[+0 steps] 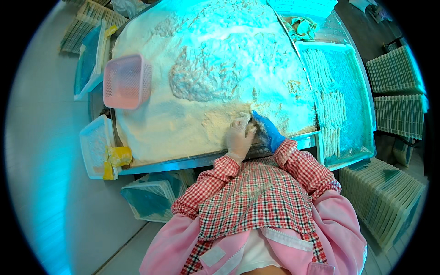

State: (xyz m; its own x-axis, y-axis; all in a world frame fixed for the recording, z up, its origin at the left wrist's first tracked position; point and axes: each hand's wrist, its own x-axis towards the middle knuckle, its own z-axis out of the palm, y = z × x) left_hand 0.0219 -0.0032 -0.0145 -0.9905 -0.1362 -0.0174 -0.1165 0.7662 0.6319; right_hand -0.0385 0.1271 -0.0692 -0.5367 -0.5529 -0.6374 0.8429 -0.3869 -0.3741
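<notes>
My left hand (239,138), in a pale, flour-dusted glove, is at the near edge of the floured table (160,133). Its fingers are curled, the thumb toward my other hand. Close against it is my right hand (269,131) in a blue glove, fingers bent and pressed together. Whatever lies between the fingertips is too small and too dusted to name. Beyond them a heap of wet-looking, flour-coated pieces (201,78) spreads over the white powder. To the right, a shallow tray (359,105) holds rows of coated strips (331,107).
A pink perforated basket (123,82) stands on the table's left side. Left of the table sits a white tub (95,146) with a yellow scoop-like piece (120,156). Stacked trays (385,197) rise at the right, more trays (149,200) below the table. A crumpled cloth (300,28) lies at the far right.
</notes>
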